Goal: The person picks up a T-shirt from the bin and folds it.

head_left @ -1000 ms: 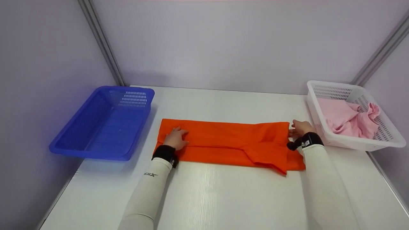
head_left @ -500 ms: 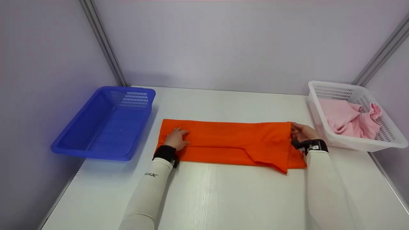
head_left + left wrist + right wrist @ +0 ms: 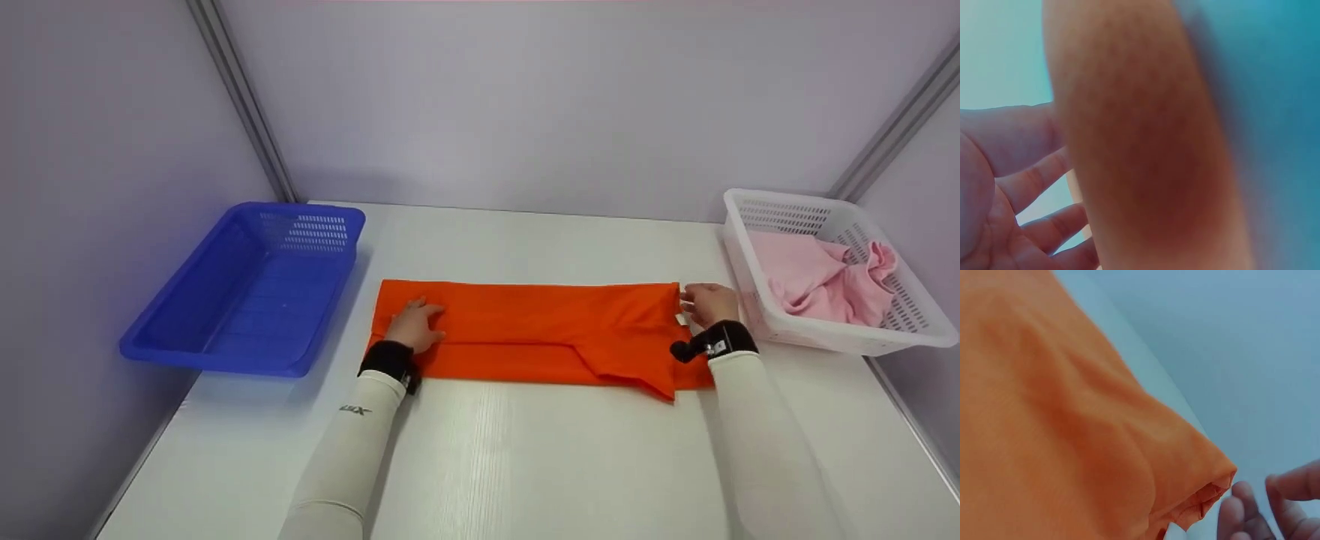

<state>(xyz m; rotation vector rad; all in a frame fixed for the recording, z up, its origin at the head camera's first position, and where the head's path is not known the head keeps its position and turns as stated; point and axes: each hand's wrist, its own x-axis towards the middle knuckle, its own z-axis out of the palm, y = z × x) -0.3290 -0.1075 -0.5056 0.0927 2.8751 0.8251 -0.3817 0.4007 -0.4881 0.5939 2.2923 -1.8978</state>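
An orange garment (image 3: 517,315), folded into a long strip, lies crosswise on the white table. My left hand (image 3: 412,326) rests on its left end with the fingers spread. In the left wrist view the fingers (image 3: 1033,180) look straight and relaxed over the blurred orange cloth. My right hand (image 3: 711,304) is beside the garment's far right corner, thumb and fingers apart with nothing between them. The right wrist view shows these fingertips (image 3: 1244,495) right by the cloth's open, layered end. A small white label (image 3: 682,319) sticks out there, and a loose flap points toward me.
At the left stands a blue plastic basket (image 3: 330,300) with nothing in it. A white basket (image 3: 780,326) at the right holds crumpled pink cloth (image 3: 817,277); it stands close to my right hand. Grey panels (image 3: 525,105) wall in the table (image 3: 480,465).
My right hand took the garment's far right corner, shifted it slightly right, then let go. The white label shows now, and the lower flap sits a little farther back. The left hand stays put.
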